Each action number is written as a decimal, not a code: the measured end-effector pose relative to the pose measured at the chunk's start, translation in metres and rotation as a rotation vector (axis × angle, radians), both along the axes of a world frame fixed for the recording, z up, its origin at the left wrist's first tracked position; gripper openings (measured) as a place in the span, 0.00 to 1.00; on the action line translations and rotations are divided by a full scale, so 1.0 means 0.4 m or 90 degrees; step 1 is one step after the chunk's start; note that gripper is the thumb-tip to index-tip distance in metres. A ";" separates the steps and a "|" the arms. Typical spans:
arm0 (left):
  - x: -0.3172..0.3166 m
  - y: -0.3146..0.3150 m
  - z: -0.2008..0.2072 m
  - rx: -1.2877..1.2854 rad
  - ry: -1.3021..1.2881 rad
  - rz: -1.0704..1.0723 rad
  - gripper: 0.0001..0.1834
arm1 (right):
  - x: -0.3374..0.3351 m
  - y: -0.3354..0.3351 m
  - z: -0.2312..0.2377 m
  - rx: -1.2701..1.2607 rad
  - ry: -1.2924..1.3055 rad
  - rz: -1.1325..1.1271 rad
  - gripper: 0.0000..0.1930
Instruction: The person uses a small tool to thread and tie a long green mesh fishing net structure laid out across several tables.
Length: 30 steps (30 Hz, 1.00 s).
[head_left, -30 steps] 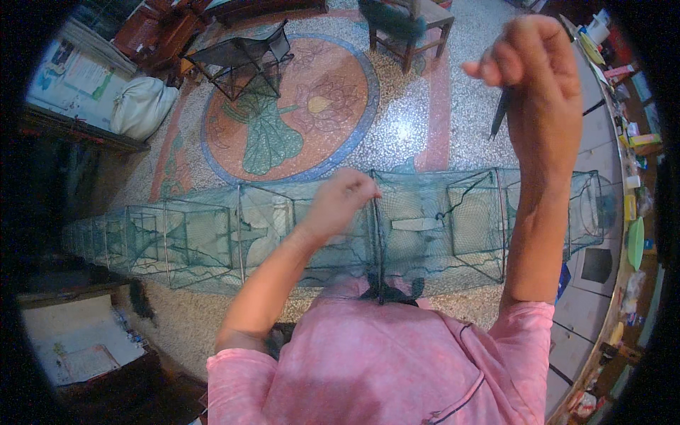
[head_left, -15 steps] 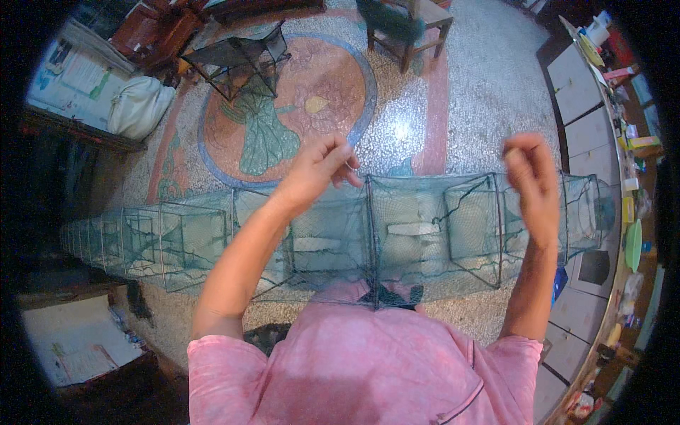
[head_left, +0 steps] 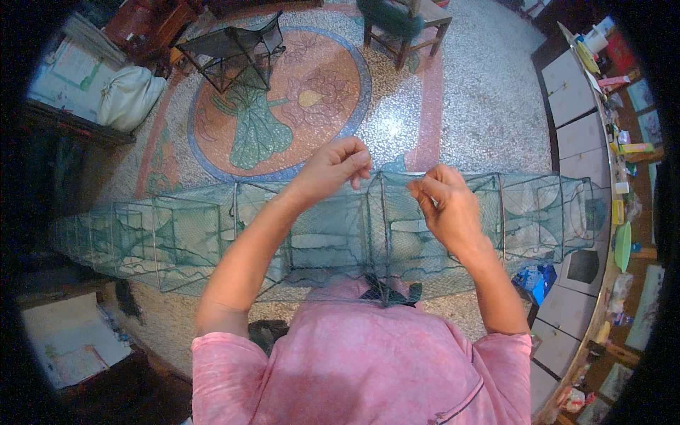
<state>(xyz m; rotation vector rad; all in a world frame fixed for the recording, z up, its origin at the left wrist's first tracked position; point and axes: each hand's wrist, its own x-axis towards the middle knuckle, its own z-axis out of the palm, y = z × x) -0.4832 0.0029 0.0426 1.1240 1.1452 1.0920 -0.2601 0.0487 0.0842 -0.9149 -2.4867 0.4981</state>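
Observation:
A long trap of green netting (head_left: 322, 219) on dark rectangular wire frames stretches from side to side in front of my body. My left hand (head_left: 333, 168) is closed in a pinch over the trap's far upper edge, left of a dark upright frame (head_left: 384, 227). Right of that frame, my right hand (head_left: 452, 212) also pinches, its fingertips turned toward the left hand. A gap separates the two hands. What the fingers hold, if anything, is too fine to make out. Pale patches show through the mesh.
Beyond the trap, a black folding stool (head_left: 237, 46) stands on a floor with a round flower design. A wooden chair (head_left: 418, 28) bears dark green netting. White cabinets (head_left: 577, 103) topped with clutter line the right side. A white sack (head_left: 129, 98) rests at left.
My right hand has swung left and slightly down, from the trap's right part to near the left hand. The left hand stays pinched, almost in place. The view has shifted slightly.

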 end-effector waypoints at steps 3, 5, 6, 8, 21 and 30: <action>-0.001 -0.003 -0.010 -0.002 -0.006 -0.007 0.13 | -0.001 -0.011 0.002 0.005 -0.006 -0.015 0.07; -0.004 -0.006 -0.013 -0.021 -0.003 0.005 0.13 | -0.006 -0.026 0.008 0.030 -0.011 -0.039 0.07; -0.001 -0.008 -0.013 -0.011 -0.004 -0.005 0.12 | -0.008 -0.030 0.006 0.021 -0.011 -0.051 0.07; 0.003 -0.013 -0.013 0.010 -0.004 -0.022 0.12 | -0.012 -0.035 -0.012 0.006 -0.011 -0.073 0.07; 0.024 -0.021 0.000 -0.043 0.119 0.012 0.06 | -0.031 -0.032 -0.174 -0.356 0.318 -0.083 0.06; 0.029 -0.037 -0.023 -0.003 0.133 0.138 0.07 | -0.104 -0.059 -0.002 0.078 0.041 -0.023 0.04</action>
